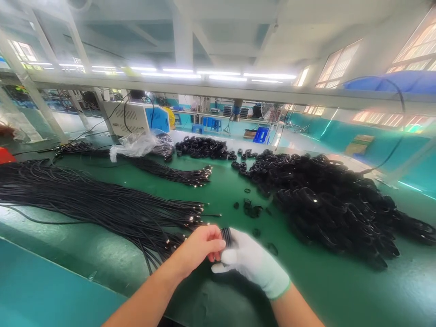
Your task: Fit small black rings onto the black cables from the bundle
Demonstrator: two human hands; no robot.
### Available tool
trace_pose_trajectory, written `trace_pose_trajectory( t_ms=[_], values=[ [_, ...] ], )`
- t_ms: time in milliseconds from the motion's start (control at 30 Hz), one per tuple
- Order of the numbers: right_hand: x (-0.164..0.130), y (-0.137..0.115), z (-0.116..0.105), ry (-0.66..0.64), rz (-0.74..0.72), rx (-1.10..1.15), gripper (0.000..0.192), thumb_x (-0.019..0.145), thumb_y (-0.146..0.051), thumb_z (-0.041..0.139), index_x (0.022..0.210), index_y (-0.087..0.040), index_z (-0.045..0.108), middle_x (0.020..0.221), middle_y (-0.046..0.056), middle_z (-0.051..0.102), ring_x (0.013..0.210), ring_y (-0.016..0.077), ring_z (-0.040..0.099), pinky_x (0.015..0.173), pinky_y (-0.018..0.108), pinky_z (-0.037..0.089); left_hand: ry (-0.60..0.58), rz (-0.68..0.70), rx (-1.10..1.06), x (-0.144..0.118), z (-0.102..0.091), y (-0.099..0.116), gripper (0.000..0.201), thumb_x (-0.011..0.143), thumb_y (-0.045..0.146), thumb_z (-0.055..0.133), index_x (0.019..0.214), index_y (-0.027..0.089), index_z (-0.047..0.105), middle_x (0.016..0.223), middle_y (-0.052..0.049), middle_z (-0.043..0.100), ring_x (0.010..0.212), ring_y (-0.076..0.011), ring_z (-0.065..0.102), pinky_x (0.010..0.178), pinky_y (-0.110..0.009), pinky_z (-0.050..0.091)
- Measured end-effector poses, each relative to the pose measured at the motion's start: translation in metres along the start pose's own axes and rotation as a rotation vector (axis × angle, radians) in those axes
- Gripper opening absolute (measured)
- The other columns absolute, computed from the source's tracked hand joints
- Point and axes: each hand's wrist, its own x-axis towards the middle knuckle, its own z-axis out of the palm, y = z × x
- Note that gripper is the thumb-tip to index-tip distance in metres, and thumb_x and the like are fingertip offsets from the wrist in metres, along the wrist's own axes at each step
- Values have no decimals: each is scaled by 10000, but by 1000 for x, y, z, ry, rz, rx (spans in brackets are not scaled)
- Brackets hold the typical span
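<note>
My left hand [199,247] is bare and my right hand [254,263] wears a white glove. Both meet low in the middle of the head view and pinch a small black coiled cable [226,236] between them. A long bundle of straight black cables [102,204] with metal tips lies just left of my hands on the green table [225,190]. To the right spreads a big heap of coiled black cables [323,200].
A second bundle of cables [163,170] and a smaller pile of black coils [202,147] lie farther back. Several loose black rings [250,209] sit near my hands. A clear plastic bag [136,143] and a white machine [136,117] stand at the back left.
</note>
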Motion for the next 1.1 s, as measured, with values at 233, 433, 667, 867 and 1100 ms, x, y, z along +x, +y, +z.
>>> trace_pose_trajectory(
  t_ms=[233,433,667,867,1100],
  values=[
    [7,16,-4,37,12,-12,570,638,-137,758,1146,-178,503,1032,79,574,922,242,611,741,428,538,357,385,633,-4,4,-2,395,691,4,451,968,223,628,937,-4,588,794,-129,566,728,-247,444],
    [5,16,1,-24,-11,63,484,723,-268,717,1155,-183,518,1038,81,572,880,242,639,737,427,540,463,533,675,4,6,-21,363,744,-22,405,871,195,667,801,-7,594,748,-119,586,693,-222,459],
    [4,10,6,-25,28,96,425,766,-315,672,1139,-167,532,1084,97,559,969,245,598,780,437,531,495,571,780,6,4,-23,349,772,-2,398,915,176,662,823,-41,601,766,-144,594,707,-240,469],
    [7,10,10,81,32,53,304,859,-376,546,1022,-120,568,873,74,574,790,194,620,633,375,560,493,588,847,6,6,-28,346,810,22,382,949,173,661,838,-63,609,782,-161,593,723,-254,460],
    [4,13,3,51,-17,19,493,707,-230,716,1157,-185,518,1086,82,538,972,243,578,757,429,540,505,440,729,8,10,-26,362,767,3,401,903,206,667,844,-20,608,783,-138,590,730,-242,451]
  ],
)
